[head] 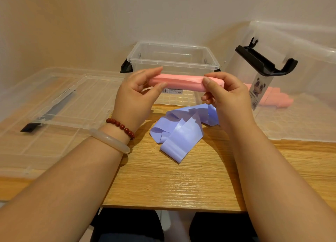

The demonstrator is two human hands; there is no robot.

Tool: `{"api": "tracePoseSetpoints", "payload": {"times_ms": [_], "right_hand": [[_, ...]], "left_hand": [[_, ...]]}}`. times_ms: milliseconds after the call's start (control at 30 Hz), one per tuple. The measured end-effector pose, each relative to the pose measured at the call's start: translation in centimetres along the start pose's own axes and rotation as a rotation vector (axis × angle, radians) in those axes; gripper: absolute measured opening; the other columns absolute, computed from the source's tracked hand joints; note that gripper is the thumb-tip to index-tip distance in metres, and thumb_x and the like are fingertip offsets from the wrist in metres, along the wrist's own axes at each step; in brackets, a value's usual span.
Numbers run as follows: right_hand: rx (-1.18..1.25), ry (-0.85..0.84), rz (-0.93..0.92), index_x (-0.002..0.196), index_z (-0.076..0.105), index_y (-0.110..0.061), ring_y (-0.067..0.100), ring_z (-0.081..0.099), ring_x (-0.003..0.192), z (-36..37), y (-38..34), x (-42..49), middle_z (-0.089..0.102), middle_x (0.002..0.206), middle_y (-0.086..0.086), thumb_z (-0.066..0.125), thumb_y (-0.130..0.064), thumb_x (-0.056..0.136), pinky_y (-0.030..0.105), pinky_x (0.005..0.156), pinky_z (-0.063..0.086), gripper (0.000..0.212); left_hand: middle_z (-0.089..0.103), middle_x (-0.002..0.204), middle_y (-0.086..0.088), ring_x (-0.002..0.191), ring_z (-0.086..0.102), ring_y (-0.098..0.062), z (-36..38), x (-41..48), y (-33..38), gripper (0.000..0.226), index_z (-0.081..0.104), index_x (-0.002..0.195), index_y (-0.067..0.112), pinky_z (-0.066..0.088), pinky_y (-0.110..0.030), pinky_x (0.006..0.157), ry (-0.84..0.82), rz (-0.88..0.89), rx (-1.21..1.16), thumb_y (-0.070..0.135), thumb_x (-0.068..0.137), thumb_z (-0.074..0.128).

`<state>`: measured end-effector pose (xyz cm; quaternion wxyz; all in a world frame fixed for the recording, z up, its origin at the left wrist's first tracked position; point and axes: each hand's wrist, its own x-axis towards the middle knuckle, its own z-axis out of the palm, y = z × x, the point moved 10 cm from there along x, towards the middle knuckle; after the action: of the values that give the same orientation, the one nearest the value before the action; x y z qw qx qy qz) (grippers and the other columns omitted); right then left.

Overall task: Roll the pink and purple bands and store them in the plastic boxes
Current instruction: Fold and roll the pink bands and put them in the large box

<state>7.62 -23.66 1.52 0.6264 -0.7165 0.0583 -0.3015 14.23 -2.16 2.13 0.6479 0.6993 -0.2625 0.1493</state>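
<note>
Head view: the left hand [135, 96] and right hand [224, 94] each pinch one end of the rolled pink band [181, 81], held level in the air before the open small plastic box [173, 60]. The purple band [181, 127] lies loose and unrolled on the wooden table [172, 183] beneath. A second pink roll [276, 98] sits inside the large box [300, 81] at right.

On the table [172, 183], loose band [180, 130] at centre; box [172, 60] at 12 o'clock, held roll [181, 81] before it; lid [54, 114] at 9; big box [300, 121] at 3, rolls [280, 100] inside.
</note>
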Motion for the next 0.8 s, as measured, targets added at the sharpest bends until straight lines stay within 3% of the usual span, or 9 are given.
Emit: {"api": "tracePoseSetpoints", "payload": {"times_ms": [100,200,333,433,533,667,800], "right_hand": [[-0.003,-0.009,0.014,0.103,0.070,-0.013,0.012,0.063,0.061,0.1,0.1,-0.1,0.067,0.081,0.001,0.066,-0.015,0.092,0.020,0.061,0.051,0.012],[-0.185,-0.012,-0.056,0.110,0.068,-0.019,0.007,0.065,0.079,0.3,-0.3,-0.1,0.066,0.095,-0.008,0.065,-0.024,0.093,0.022,0.072,0.051,0.017],[-0.672,-0.017,-0.502,0.128,0.062,-0.019,0.012,0.051,0.118,2.6,-4.3,-1.3,0.053,0.126,-0.010,0.067,-0.045,0.086,0.031,0.100,0.042,0.049],[-0.921,0.056,-0.769,0.125,0.065,-0.017,0.027,0.054,0.119,4.0,-6.1,-3.0,0.065,0.126,0.000,0.069,-0.043,0.084,0.047,0.103,0.038,0.048],[-1.043,0.137,-0.880,0.126,0.065,-0.019,0.026,0.055,0.121,4.7,-7.1,-3.9,0.066,0.126,0.000,0.067,-0.038,0.086,0.050,0.112,0.020,0.044],[-1.080,0.054,-0.933,0.121,0.067,-0.020,0.023,0.065,0.104,6.0,-7.3,-4.5,0.071,0.114,-0.003,0.067,-0.026,0.086,0.046,0.108,0.026,0.036],[-1.024,-0.045,-0.952,0.110,0.073,-0.012,0.029,0.070,0.082,5.8,-7.1,-4.7,0.075,0.100,0.003,0.068,-0.013,0.084,0.039,0.074,0.050,0.027]], "left_hand": [[0.055,0.113,0.015,0.109,0.057,-0.004,0.4,-0.1,0.7,0.036,0.062,0.113,0.028,0.047,-0.011,0.085,-0.022,0.086,0.068,0.006,0.085,0.070],[0.057,0.107,0.016,0.097,0.056,0.008,-0.3,0.0,0.7,0.030,0.064,0.109,0.028,0.045,-0.009,0.083,0.030,0.095,0.112,0.010,0.086,0.070],[0.064,0.100,0.013,0.086,0.060,0.004,-0.7,0.0,0.2,0.024,0.065,0.104,0.035,0.048,-0.013,0.078,0.063,0.045,0.101,0.017,0.088,0.069],[0.068,0.098,0.009,0.092,0.068,-0.013,-0.9,0.1,-0.3,0.024,0.065,0.102,0.038,0.055,-0.028,0.084,0.082,-0.025,0.021,0.017,0.089,0.068],[0.069,0.098,0.006,0.093,0.068,-0.016,-0.7,0.0,0.1,0.022,0.067,0.103,0.036,0.056,-0.031,0.084,0.050,-0.008,0.045,0.019,0.089,0.068],[0.068,0.101,0.006,0.093,0.066,-0.014,0.0,-0.2,0.6,0.022,0.067,0.104,0.034,0.055,-0.030,0.084,0.018,0.026,0.053,0.019,0.088,0.069],[0.066,0.105,0.006,0.095,0.066,-0.015,0.9,-0.5,0.9,0.026,0.064,0.103,0.039,0.056,-0.031,0.084,-0.037,0.042,0.036,0.017,0.089,0.068]]}}
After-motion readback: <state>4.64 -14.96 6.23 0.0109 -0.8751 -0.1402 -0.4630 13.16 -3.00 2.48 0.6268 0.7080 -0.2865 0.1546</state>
